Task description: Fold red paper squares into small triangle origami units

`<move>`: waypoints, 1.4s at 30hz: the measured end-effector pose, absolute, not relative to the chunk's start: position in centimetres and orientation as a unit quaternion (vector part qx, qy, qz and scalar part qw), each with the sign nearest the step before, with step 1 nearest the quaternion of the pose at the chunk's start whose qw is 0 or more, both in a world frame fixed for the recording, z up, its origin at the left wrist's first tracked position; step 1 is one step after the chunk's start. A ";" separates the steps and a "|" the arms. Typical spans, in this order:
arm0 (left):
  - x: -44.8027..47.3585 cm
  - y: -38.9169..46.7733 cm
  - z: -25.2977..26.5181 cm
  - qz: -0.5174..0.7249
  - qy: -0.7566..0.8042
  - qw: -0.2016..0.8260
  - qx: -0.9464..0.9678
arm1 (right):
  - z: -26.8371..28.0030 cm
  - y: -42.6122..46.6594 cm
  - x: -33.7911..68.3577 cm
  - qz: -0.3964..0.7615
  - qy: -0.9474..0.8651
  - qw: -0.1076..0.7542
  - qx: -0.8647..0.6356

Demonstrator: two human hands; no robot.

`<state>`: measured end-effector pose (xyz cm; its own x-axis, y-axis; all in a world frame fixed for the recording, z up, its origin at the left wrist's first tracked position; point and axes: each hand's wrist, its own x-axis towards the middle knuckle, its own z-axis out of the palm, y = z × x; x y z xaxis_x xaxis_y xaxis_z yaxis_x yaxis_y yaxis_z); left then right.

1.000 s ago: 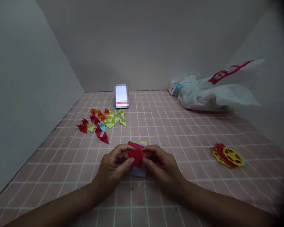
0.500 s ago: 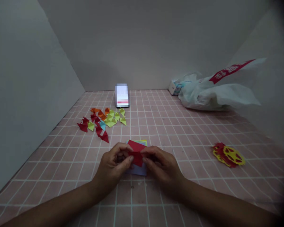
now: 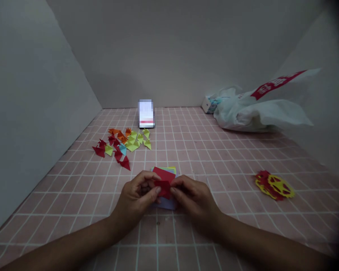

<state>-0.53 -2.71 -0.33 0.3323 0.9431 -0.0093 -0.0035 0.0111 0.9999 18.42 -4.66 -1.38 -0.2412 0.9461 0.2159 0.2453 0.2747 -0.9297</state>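
Observation:
A small red piece of origami paper [image 3: 164,187], partly folded, is held between my two hands over a stack of coloured paper. My left hand [image 3: 141,192] pinches its left side between thumb and fingers. At the right edge, the thumb and index finger of my right hand [image 3: 192,194] grip it. Beneath the red paper, the paper stack [image 3: 168,204] shows a lilac sheet at the front and yellow and green edges at the back. Fingers hide part of the folds.
Several folded paper cranes [image 3: 121,145] in red, orange, yellow and blue lie at the left. Behind them stands a phone [image 3: 146,113] with a lit screen. At the right are red and yellow cut-out shapes [image 3: 275,186], a white plastic bag [image 3: 251,114] and a small box [image 3: 209,104].
The lower part of the red paper has shifted slightly between my fingers, and a darker folded flap shows more clearly. Both hands stay in nearly the same place.

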 end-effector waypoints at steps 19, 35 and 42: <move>-0.6 -2.8 -0.5 0.403 0.431 0.548 0.593 | -2.1 -5.0 18.5 0.480 -0.609 0.452 -0.440; -1.1 -2.7 -0.8 0.405 0.430 0.396 0.704 | -1.5 -4.4 18.0 0.653 -0.443 0.462 -0.405; -1.2 -2.8 -1.0 0.396 0.440 0.396 0.702 | -1.8 -4.5 18.0 0.655 -0.451 0.450 -0.405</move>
